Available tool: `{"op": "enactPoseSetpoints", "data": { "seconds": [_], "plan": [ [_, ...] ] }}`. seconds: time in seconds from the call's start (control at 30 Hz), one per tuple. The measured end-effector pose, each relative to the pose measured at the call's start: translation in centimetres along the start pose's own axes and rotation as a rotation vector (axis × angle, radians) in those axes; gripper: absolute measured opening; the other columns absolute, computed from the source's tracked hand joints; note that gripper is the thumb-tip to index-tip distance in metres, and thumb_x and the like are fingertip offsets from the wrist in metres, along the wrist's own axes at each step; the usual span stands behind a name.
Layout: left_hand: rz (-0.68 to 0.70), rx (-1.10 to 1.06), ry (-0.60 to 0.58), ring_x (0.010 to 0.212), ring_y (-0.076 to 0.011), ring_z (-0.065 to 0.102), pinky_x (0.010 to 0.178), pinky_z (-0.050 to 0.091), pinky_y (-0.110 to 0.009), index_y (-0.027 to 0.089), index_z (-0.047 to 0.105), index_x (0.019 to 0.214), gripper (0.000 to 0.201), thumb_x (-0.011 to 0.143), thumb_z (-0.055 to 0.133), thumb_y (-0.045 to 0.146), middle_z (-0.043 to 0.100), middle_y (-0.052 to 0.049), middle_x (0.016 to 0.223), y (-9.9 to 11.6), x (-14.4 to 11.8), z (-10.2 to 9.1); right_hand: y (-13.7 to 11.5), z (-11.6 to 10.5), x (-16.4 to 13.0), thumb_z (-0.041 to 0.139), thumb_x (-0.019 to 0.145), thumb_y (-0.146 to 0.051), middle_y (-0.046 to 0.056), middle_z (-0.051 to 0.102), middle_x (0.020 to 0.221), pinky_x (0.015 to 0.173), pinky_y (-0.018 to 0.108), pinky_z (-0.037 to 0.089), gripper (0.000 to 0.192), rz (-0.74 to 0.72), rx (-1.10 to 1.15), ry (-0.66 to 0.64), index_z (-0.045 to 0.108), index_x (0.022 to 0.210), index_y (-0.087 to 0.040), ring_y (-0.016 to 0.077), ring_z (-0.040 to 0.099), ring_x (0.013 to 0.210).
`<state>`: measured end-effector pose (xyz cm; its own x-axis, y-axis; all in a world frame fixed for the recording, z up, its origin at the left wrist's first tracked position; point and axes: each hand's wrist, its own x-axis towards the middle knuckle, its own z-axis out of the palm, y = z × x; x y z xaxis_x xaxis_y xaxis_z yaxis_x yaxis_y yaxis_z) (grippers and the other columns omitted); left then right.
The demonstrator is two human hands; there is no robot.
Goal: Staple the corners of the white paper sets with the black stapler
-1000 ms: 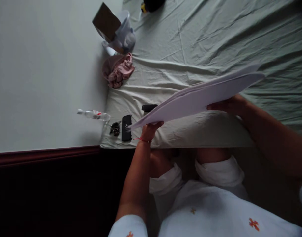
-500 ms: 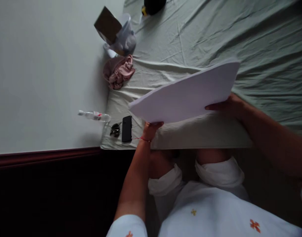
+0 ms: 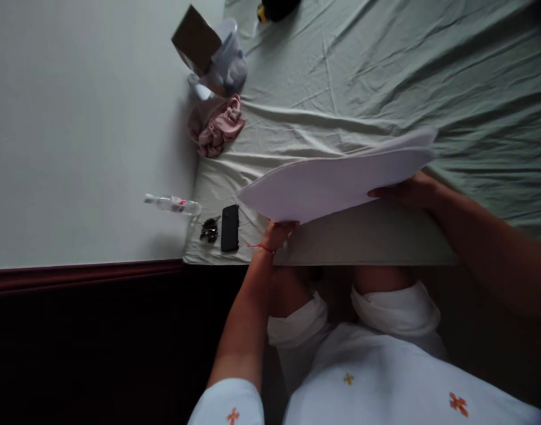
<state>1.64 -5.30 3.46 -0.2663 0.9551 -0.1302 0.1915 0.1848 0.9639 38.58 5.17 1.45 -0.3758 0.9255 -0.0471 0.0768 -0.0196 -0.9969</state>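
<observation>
Now both hands, left hand (image 3: 276,231) and right hand (image 3: 407,190), fingers clamping a white paper stack (image 3: 336,183), lowering flatter over the bed (image 3: 385,77), no writing readable

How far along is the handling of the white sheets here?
Done: nothing visibly finished. In hand: the left hand and right hand hold a stack of white sheets by opposite edges above the bed. Left: the stack is not yet set down.
</observation>
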Motion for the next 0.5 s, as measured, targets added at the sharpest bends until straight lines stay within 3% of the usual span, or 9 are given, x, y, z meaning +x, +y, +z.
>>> {"op": "enactPoseSetpoints", "data": {
  "seconds": [0.2,0.37,0.5],
  "plan": [
    [0.015,-0.051,-0.002,0.107,-0.0231,0.071,0.108,0.052,-0.040,0.023,0.078,0.093,0.041,0.073,0.086,0.058,0.079,-0.005,0.101,-0.6,0.2,0.3,-0.2,0.0,0.1,0.094,0.051,-0.063,0.009,0.073,0.095,0.094,0.043,0.060,0.063,0.057,-0.005,-0.018,0.075,0.086,-0.014,0.0204,0.064,0.087],
    [-0.072,-0.090,-0.036,0.092,-0.0246,0.073,0.091,0.058,-0.039,0.018,0.080,0.092,0.058,0.067,0.088,0.069,0.080,-0.007,0.091,-0.3,0.5,0.8,-0.4,0.2,0.2,0.087,0.061,-0.071,0.007,0.069,0.083,0.083,0.037,0.060,0.065,0.094,0.020,-0.027,0.075,0.083,-0.012,0.0146,0.058,0.075],
    [-0.149,-0.179,-0.058,0.097,-0.0275,0.075,0.089,0.059,-0.040,0.016,0.080,0.098,0.063,0.061,0.093,0.065,0.080,-0.009,0.093,0.8,0.2,1.1,-0.6,0.4,0.0,0.086,0.062,-0.071,0.007,0.072,0.088,0.079,0.035,0.060,0.064,0.092,0.071,-0.004,0.076,0.087,-0.014,0.0148,0.059,0.076]
  ]
}}
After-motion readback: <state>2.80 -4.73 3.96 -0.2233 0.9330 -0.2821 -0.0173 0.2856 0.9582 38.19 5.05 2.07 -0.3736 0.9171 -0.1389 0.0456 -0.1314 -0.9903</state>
